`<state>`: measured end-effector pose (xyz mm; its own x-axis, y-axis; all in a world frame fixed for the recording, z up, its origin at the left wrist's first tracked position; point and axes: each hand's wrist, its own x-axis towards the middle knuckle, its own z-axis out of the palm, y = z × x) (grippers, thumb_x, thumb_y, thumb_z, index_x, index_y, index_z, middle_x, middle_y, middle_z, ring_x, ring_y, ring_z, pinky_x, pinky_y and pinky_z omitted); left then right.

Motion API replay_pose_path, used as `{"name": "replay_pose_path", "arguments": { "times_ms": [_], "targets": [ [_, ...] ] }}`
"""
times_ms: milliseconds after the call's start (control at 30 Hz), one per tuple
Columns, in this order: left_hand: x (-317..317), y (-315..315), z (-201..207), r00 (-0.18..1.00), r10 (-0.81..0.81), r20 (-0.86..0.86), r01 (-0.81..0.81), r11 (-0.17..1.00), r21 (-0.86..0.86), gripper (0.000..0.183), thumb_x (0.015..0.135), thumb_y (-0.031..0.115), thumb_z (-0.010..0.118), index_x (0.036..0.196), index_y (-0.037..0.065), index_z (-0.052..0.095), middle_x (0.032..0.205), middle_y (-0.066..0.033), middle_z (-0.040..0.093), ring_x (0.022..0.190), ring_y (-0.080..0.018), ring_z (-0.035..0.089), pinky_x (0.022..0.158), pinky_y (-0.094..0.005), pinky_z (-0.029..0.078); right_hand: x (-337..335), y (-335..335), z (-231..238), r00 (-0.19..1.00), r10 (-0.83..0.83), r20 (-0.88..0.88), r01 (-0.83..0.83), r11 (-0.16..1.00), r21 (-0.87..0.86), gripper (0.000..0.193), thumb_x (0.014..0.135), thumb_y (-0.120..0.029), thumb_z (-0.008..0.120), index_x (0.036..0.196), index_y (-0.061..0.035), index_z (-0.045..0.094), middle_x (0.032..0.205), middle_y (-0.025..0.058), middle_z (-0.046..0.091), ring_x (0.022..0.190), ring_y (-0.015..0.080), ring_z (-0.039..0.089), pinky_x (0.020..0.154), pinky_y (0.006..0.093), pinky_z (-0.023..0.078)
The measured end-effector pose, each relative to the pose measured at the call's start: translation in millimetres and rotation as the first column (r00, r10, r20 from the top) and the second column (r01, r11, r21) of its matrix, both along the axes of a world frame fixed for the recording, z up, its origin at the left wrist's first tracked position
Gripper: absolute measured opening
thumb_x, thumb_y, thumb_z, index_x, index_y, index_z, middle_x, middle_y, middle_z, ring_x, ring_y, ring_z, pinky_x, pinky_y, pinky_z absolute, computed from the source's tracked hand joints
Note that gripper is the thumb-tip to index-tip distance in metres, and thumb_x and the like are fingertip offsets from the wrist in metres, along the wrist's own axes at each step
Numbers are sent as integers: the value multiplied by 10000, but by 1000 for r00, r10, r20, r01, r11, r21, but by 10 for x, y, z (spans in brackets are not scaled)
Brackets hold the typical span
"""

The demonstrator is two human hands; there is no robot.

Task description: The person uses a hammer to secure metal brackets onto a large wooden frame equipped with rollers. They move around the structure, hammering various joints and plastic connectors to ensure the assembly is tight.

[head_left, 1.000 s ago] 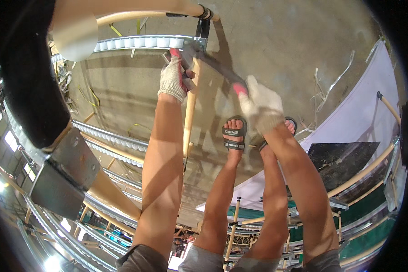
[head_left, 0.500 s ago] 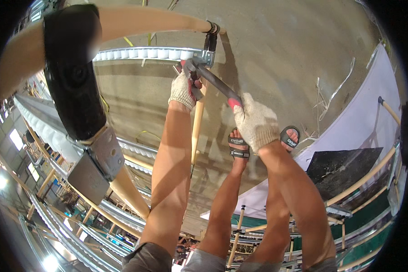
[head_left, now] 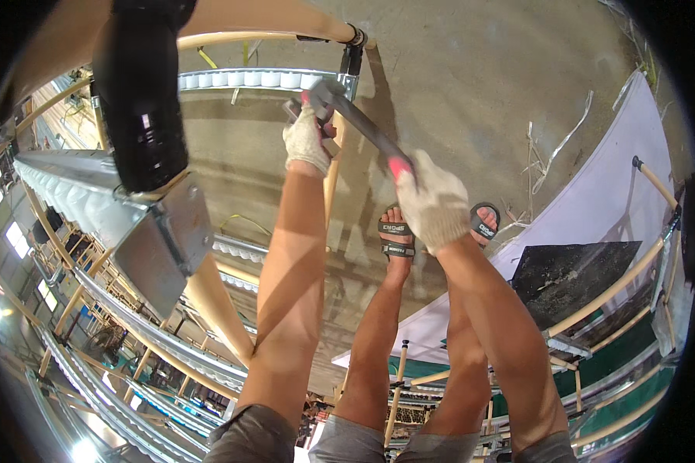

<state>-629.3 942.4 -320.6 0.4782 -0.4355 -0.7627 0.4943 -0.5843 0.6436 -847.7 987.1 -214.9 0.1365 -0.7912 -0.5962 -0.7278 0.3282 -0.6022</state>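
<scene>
My right hand (head_left: 435, 199), in a white knit glove with red at the fingers, is closed around the handle of a hammer (head_left: 367, 127). The hammer's head lies right at my left hand, near the end of a roller track (head_left: 247, 79). My left hand (head_left: 307, 143), gloved likewise, is closed at the tan pipe (head_left: 333, 174) just below the track's end. Dark grey metal shows between its fingers, but I cannot make out its kind. A black joint (head_left: 353, 58) joins the pipes above the track's end.
Close on the left stand a large black pipe joint (head_left: 143, 100) and a metal bracket (head_left: 158, 251) on a tan pipe frame. Rows of roller tracks fill the lower left. A white sheet (head_left: 594, 177) and a black mat (head_left: 571, 278) lie at right. Plastic strapping (head_left: 567, 147) is on the floor.
The view has shifted slightly. The hammer's head has come up a little with my hands and stays against the left hand's work spot. Both hands keep their hold.
</scene>
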Motion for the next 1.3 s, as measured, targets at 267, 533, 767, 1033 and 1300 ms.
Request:
{"name": "replay_pose_path", "arguments": {
  "times_ms": [267,533,767,1033,1300],
  "targets": [
    [-1107,920,804,876,-139,461,100,989,108,254,955,269,615,831,47,602,688,-5,579,579,-88,500,519,-269,395,-829,1153,186,952,-230,-202,248,966,68,425,950,-357,485,1065,21,642,903,290,667,894,450,650,810,522,503],
    [-1076,2669,1671,181,-943,-281,810,-19,586,421,821,407,678,1080,75,696,913,-173,696,865,-269,665,777,-383,517,-1831,1558,1314,974,47,-220,103,778,620,587,907,-468,520,1098,75,633,1046,299,663,1039,440,631,879,482,495],
    [-1017,1865,3934,605,-795,-40,726,529,440,404,871,405,630,1127,97,686,970,-132,722,887,-221,690,722,-354,543,-2161,1476,2707,963,57,-263,70,889,452,518,908,-445,548,1123,18,637,1119,305,638,1107,453,596,921,484,485],
    [-863,1822,6059,778,-581,241,548,814,193,253,935,301,623,1039,77,676,843,-19,688,725,-68,623,563,-246,457,-2673,1283,2854,815,471,-337,-342,861,375,370,892,-270,495,983,3,727,976,258,698,963,383,686,801,482,533],
    [-539,3772,5629,698,-676,236,385,632,673,494,788,420,647,1165,105,698,1219,-170,663,1117,-290,651,954,-392,509,-2318,528,4246,831,365,-421,-182,892,414,368,888,-321,552,911,21,686,755,166,676,645,272,672,596,405,509]
  ]
}}
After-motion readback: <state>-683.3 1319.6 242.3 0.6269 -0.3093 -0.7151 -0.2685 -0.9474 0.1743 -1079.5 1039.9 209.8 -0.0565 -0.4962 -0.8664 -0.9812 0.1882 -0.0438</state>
